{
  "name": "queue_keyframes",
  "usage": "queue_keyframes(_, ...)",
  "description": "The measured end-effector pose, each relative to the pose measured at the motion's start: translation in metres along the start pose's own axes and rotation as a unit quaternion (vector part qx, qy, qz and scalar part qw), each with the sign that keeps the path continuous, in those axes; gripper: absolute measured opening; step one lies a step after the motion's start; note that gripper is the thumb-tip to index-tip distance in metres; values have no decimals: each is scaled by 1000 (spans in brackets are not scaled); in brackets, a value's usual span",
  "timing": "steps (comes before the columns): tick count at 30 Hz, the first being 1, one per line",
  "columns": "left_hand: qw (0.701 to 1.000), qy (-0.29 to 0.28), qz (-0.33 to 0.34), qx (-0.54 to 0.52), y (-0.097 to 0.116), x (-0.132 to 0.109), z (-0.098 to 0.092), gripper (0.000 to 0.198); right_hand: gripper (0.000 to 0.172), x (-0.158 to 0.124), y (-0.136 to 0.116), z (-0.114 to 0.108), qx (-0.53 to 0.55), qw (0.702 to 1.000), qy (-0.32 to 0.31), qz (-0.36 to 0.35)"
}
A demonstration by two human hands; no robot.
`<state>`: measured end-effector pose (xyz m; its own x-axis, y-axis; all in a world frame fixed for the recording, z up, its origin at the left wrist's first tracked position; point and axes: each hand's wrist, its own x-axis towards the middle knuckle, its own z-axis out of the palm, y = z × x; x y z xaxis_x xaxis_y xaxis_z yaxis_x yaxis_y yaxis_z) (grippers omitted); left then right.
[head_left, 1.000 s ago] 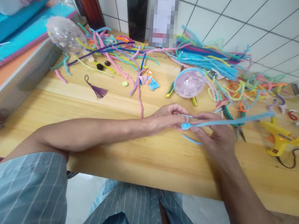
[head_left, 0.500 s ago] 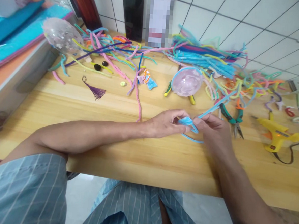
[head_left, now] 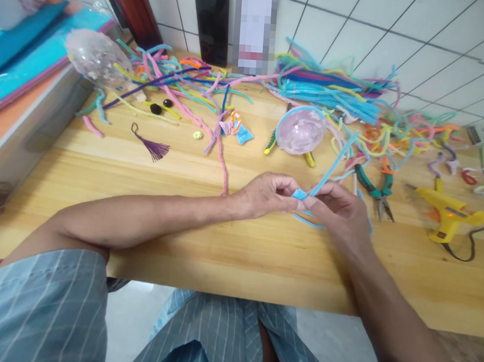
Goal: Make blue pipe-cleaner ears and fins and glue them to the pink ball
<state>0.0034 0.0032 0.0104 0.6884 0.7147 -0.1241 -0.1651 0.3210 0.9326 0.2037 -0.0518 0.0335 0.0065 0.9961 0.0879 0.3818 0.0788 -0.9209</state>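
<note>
Over the middle of the wooden table (head_left: pixel 229 256), my left hand (head_left: pixel 265 196) pinches the wound end of a light blue pipe cleaner (head_left: pixel 299 195). My right hand (head_left: pixel 340 211) is closed on the same pipe cleaner just beside it, fingertips touching the left hand's. The free length of the pipe cleaner runs up and to the right, towards a pink half sphere (head_left: pixel 301 131). A short light blue piece (head_left: pixel 307 223) lies on the table under my hands.
Heaps of coloured pipe cleaners (head_left: pixel 333 94) cover the back of the table. Green-handled pliers (head_left: pixel 374 192) and a yellow glue gun (head_left: pixel 448 215) lie at the right. A purple tassel (head_left: pixel 154 148) and a clear ball (head_left: pixel 96 57) are at the left.
The free end of the blue pipe cleaner has swung from pointing right to pointing up towards the pink half sphere. My hands have drawn closer together around the wound end.
</note>
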Motion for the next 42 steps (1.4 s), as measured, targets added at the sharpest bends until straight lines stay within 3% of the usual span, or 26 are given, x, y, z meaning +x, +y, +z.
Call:
queue_keyframes(4, 1000, 27, 11, 4, -4, 0, 2, 49, 21, -2, -5, 3, -45, 999, 4, -1)
queue_keyframes(9, 1000, -11, 0, -21, -4, 1, 1, 43, 25, -4, 1, 5, -41, 999, 18, 29)
queue_keyframes(21, 998, -43, -38, -36, 0, -1, -1, 26, 22, -7, 4, 3, -90, 996, 28, 2)
queue_keyframes(28, 999, -36, -24, -26, 3, -2, -1, 44, 24, -5, -3, 0, -33, 999, -27, 21)
queue_keyframes(31, 999, -27, -24, -31, 2, -2, -2, 46, 15, -2, 0, -5, -24, 999, 31, -26)
queue_keyframes(34, 998, -32, -35, -50, 1, 0, -2, 43, 14, 3, 5, -12, -88, 985, 86, -122)
queue_keyframes(38, 996, -50, -43, -66, 2, 0, -2, 43, 9, 8, 9, -16, -162, 960, 44, -224)
queue_keyframes(42, 996, -62, -32, -62, 4, 0, -2, 46, 8, 10, 11, -16, -118, 964, 2, -238)
